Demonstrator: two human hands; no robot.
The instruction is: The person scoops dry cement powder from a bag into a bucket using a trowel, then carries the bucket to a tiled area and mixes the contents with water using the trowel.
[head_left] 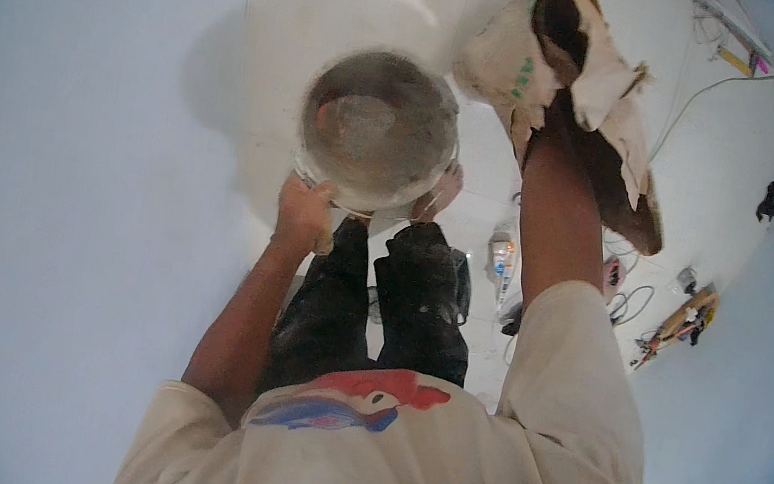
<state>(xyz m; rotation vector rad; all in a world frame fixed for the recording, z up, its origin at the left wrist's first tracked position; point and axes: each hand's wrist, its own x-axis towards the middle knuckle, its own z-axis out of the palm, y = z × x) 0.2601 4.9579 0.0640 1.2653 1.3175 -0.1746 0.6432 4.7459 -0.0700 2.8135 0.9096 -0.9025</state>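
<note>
A round bucket (380, 130), dusted grey inside with pale material at its bottom, is in front of my legs. My left hand (307, 211) is closed on its near left edge, by the thin wire handle (352, 209). A small tan piece (325, 238) shows beside that hand; I cannot make out what it is. To the right is a torn, off-white paper sack (507, 58) with a brown inside and green marks. My right forearm (561, 214) goes into its torn opening. The sack hides my right hand and its fingers.
A pale wall (71, 192) rises close on my left. On the light floor at the right lie a clear plastic package (502, 260), a pile of tools (683, 324), a small black object (772, 202) and a thin cable (699, 96). My bare foot (439, 193) is beside the bucket.
</note>
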